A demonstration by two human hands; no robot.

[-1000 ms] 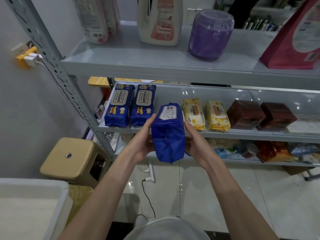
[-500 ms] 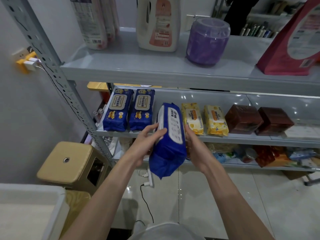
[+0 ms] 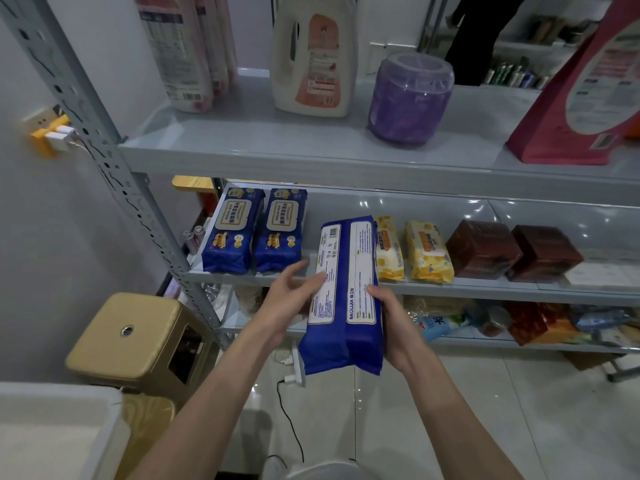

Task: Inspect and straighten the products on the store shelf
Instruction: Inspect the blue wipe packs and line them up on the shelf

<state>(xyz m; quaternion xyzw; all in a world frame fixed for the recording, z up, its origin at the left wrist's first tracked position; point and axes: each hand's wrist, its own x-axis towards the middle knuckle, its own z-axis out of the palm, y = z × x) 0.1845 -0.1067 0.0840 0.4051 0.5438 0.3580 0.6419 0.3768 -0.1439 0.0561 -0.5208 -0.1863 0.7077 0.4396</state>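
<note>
The blue wipes pack (image 3: 346,341), held just in front of the middle shelf (image 3: 485,293), looks soft, light and slick, best gripped by its long edges: the right hand (image 3: 394,323) curls round one, the left hand (image 3: 291,301) lays straight fingers on it.

Grey wall (image 3: 52,237), tan stool (image 3: 138,334) (holed top); glossy floor (image 3: 450,410)

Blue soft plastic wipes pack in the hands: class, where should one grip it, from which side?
Grip the blue soft plastic wipes pack mid-length round a long edge, coming from the right, as the right hand does. Long, flat and soft, it would likely sag if held by an end.
</note>
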